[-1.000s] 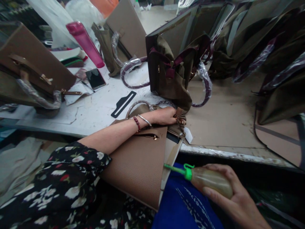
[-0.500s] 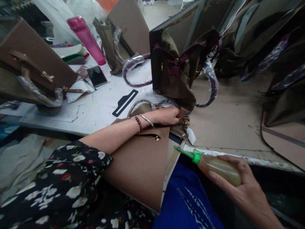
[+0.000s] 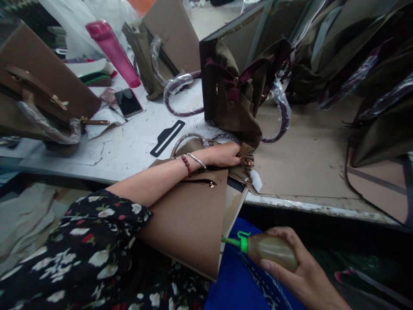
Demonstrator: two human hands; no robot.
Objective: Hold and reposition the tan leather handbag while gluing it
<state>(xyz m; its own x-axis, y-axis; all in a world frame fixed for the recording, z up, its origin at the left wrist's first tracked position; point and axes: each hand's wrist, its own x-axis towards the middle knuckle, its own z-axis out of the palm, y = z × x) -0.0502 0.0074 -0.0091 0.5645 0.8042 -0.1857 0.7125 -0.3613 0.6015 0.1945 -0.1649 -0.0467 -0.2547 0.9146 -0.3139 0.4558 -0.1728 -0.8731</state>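
My right hand (image 3: 298,262) is wrapped around a squeeze bottle (image 3: 274,250) of yellow-brown liquid with a green nozzle. The nozzle tip lies at the right edge of a brown handbag (image 3: 190,219), partly behind its outer panel; whether it touches cannot be seen. That handbag rests over the table's front edge, tilted toward me, with a pale inner face showing beside the panel. My left hand (image 3: 227,155) is closed on the handbag's gathered fabric side near a small strap with metal fittings. Its fingertips are partly hidden. A white tag (image 3: 256,181) hangs beside it.
On the white table (image 3: 129,142) lie a black plastic hanger piece (image 3: 167,137) and a phone (image 3: 128,102). A pink bottle (image 3: 112,51) stands behind. Other handbags surround the work: a brown one (image 3: 48,64) left, a dark one (image 3: 232,94) behind, several at right. Blue cloth (image 3: 232,284) covers my lap.
My right hand has moved down and left with the squeeze bottle, bringing the nozzle from the bag's upper corner to lower along its edge. My left hand keeps its hold.
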